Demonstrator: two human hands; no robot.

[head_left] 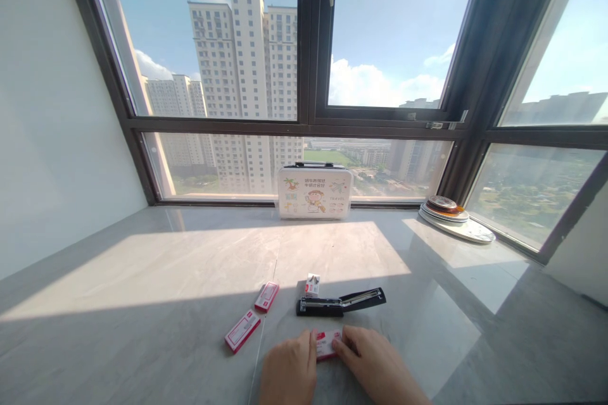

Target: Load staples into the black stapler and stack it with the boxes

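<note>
My left hand [289, 372] and my right hand [375, 364] meet at the near edge of the grey stone sill, both pinching a small red-and-white staple box [325, 345] between their fingertips. Just beyond it lies a black stapler [339, 303] with its top arm swung open to the right. A small opened staple box [312, 285] stands at the stapler's far left end. Two more red staple boxes lie to the left, one nearer [242, 330] and one farther [266, 296].
A white plastic case with cartoon pictures [314, 192] stands against the window at the back centre. A stack of round plates [453, 218] sits at the back right. A white wall bounds the sill on the left; window frames close the back and right.
</note>
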